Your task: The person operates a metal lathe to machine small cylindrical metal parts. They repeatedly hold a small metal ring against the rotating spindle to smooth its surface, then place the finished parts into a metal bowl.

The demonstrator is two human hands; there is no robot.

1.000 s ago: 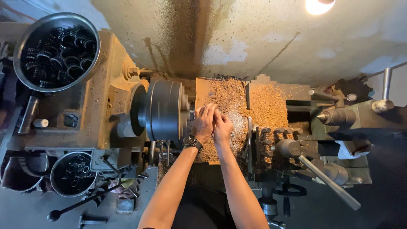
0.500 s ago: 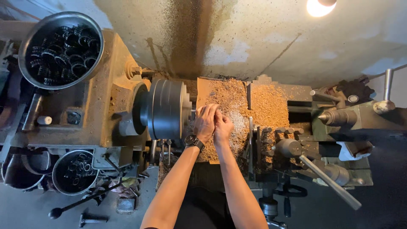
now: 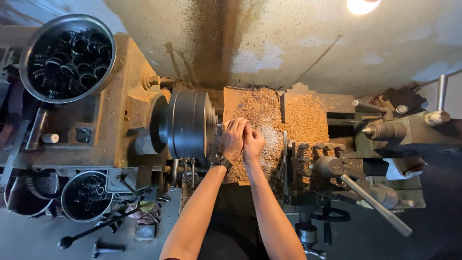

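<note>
**Hands joined at the lathe chuck**

Little has shifted since the earlier frames: both hands were already pressed together just right of the chuck, and they remain there, with only the view drifting slightly. The left hand (image 3: 234,137), a wristwatch (image 3: 219,159) on its wrist, curls its fingers toward the chuck face, and the right hand (image 3: 252,143) is cupped against it. Whatever small piece they work on is hidden between the fingers, so I cannot tell whether either hand grips something or is simply clenched.

The dark round chuck (image 3: 188,124) sits touching distance to the left of the hands, mounted on the brownish headstock (image 3: 115,130). Beneath and behind the hands lies a tray (image 3: 231,98) heaped with golden and silvery metal shavings (image 3: 269,120). To the right, the tool post (image 3: 315,154) with its bolts stands close to the right hand, and a long lever handle (image 3: 375,204) juts out below it. The pointed tailstock centre (image 3: 380,130) is well apart, far right.

On top of the headstock rests a metal bowl (image 3: 29,53) filled with dark ring-shaped parts; a smaller bowl (image 3: 67,212) of similar parts sits lower left, near loose tools on the floor.
</note>
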